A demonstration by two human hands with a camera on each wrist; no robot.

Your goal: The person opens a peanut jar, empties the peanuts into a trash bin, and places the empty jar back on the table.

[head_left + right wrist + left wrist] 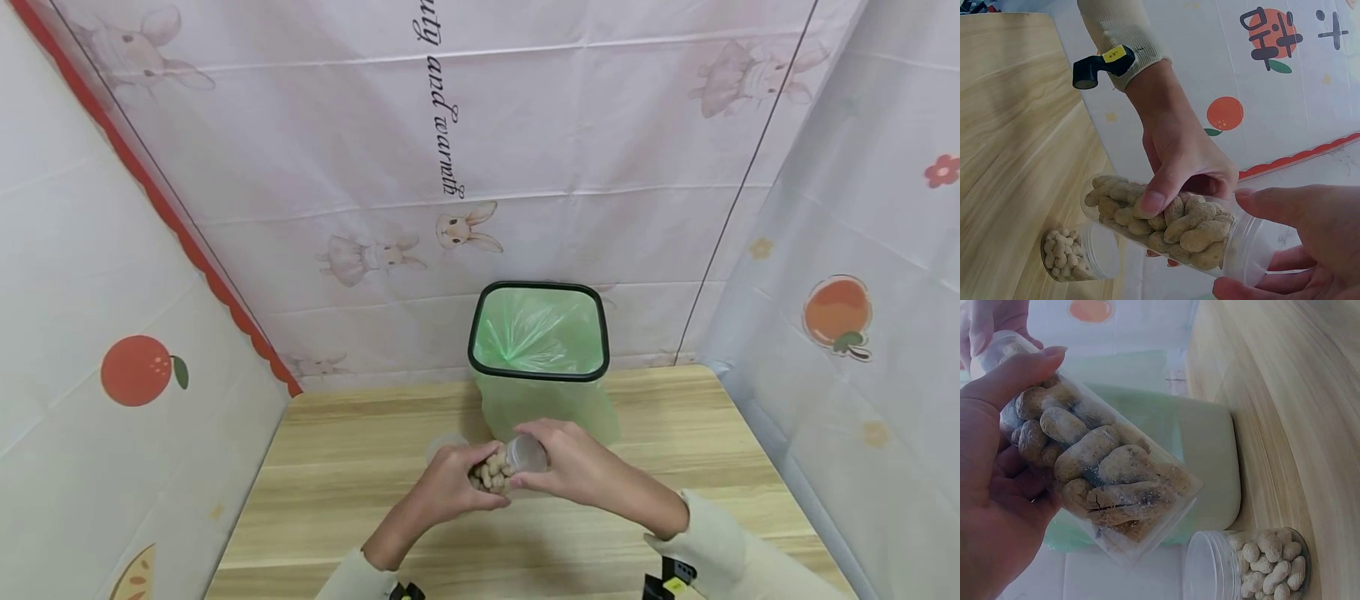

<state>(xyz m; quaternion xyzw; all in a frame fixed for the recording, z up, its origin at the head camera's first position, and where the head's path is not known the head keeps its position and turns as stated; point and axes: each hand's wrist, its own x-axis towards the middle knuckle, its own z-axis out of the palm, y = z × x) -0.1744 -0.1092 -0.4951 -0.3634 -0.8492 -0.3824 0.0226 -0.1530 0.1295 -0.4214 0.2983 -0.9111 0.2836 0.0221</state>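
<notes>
A clear plastic jar full of unshelled peanuts (1107, 469) is held tilted above the table, in front of the bin. My left hand (448, 485) grips its body, the thumb lying across the side in the right wrist view. At the jar's other end my right hand (573, 462) holds the translucent lid (1249, 250) between thumb and fingers. The lid sits at the jar's mouth; whether it is loose I cannot tell. A second clear jar of peanuts (1066, 256), with a translucent top, stands upright on the table; in the head view the left hand partly hides it.
A bin with a black rim (540, 377) and a green plastic bag liner (551, 408) stands at the back of the wood-grain table (360, 467). Printed cloth walls (300, 150) enclose the table at the back and both sides.
</notes>
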